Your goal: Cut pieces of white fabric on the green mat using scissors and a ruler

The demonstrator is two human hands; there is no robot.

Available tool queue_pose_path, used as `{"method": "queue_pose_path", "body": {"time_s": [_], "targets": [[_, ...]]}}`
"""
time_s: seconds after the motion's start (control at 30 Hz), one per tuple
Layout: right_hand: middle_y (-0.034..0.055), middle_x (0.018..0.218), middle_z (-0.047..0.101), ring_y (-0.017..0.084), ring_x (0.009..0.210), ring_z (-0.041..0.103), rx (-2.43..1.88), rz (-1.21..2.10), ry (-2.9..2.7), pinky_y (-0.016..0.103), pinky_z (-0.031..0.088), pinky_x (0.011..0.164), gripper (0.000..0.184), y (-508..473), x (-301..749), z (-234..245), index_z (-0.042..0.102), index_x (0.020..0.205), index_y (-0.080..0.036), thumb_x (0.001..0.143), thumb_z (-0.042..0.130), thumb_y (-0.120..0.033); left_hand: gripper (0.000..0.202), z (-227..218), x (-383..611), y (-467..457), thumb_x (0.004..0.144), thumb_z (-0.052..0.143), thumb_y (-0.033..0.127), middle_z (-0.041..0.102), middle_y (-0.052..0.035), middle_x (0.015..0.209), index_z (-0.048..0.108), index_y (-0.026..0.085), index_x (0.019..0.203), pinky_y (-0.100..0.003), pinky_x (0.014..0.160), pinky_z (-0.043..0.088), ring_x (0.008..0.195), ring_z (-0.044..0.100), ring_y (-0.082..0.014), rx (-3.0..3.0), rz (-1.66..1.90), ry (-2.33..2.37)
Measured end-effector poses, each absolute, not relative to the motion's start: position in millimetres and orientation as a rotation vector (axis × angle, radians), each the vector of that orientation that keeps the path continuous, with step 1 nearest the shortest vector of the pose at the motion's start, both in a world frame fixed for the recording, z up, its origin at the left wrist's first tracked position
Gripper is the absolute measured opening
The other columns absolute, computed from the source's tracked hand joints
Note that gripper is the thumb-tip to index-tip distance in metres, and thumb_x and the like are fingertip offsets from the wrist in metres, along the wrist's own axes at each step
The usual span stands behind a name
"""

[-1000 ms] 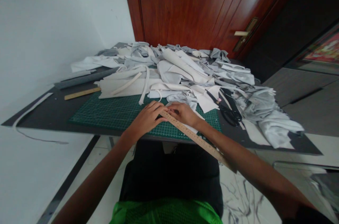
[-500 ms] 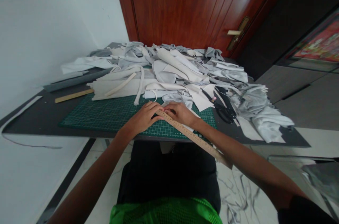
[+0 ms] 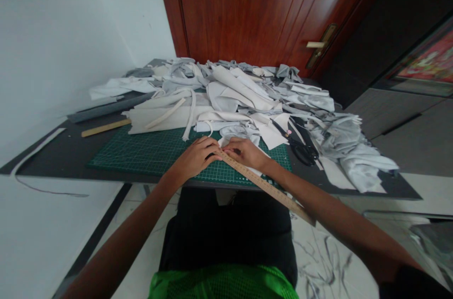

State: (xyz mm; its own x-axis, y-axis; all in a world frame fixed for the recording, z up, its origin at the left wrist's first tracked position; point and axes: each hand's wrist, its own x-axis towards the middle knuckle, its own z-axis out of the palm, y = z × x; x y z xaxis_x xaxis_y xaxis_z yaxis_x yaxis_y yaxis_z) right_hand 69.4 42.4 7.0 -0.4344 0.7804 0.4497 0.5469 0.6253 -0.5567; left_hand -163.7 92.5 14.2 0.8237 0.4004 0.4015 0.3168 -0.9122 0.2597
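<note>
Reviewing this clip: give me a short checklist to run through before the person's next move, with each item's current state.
1. Right hand on the wooden ruler: ok, it rests over the ruler's far end.
2. Left hand contact with the ruler: cannot tell, its fingertips are right beside it.
3. Ruler fully supported: not ok, its near end overhangs the table edge.
4. Pale fabric scrap lying flat under the hands: cannot tell, the hands and ruler cover most of it.
5. Black-handled scissors away from the hands: ok, they lie beyond the right edge of the green cutting mat.
</note>
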Motion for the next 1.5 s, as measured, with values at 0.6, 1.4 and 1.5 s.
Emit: {"method": "queue_pose_path", "body": {"time_s": [0.6, 1.4, 1.5], "targets": [[0.0055, 0.09, 0.072, 0.017, 0.081, 0.065, -1.013, 0.45, -2.172, 0.027, 0.05, 0.075, 0.015, 41, 72, 6, 0.074, 0.103, -0.018, 0.099, 0.06, -0.022, 0.024, 12, -164, 92, 0.098, 0.061, 0.04, 0.062, -0.0103, 0.121, 0.064, 0.019, 0.111, -0.045, 0.102, 0.049, 0.118, 0.055, -0.0276, 2.771, 0.717, 0.652], [0.0012, 0.083, 0.061, 0.015, 0.074, 0.056, -1.045, 0.407, -2.165, 0.027, 0.045, 0.07, 0.018, 35, 80, 9, 0.07, 0.106, -0.019, 0.097, 0.066, -0.033, 0.029, 9, -163, 103, 0.104, 0.053, 0.036, 0.062, -0.0087, 0.114, 0.071, 0.023, 0.122, -0.041, 0.103, 0.045, 0.114, 0.052, -0.0253, 2.719, 0.614, 0.506], [0.0023, 0.088, 0.063, 0.016, 0.079, 0.058, -0.998, 0.449, -2.185, 0.028, 0.046, 0.072, 0.02, 33, 88, 8, 0.068, 0.111, -0.02, 0.096, 0.067, -0.034, 0.03, 9, -163, 104, 0.104, 0.052, 0.036, 0.063, -0.0082, 0.108, 0.074, 0.023, 0.12, -0.041, 0.101, 0.046, 0.111, 0.053, -0.0248, 2.754, 0.621, 0.484]]}}
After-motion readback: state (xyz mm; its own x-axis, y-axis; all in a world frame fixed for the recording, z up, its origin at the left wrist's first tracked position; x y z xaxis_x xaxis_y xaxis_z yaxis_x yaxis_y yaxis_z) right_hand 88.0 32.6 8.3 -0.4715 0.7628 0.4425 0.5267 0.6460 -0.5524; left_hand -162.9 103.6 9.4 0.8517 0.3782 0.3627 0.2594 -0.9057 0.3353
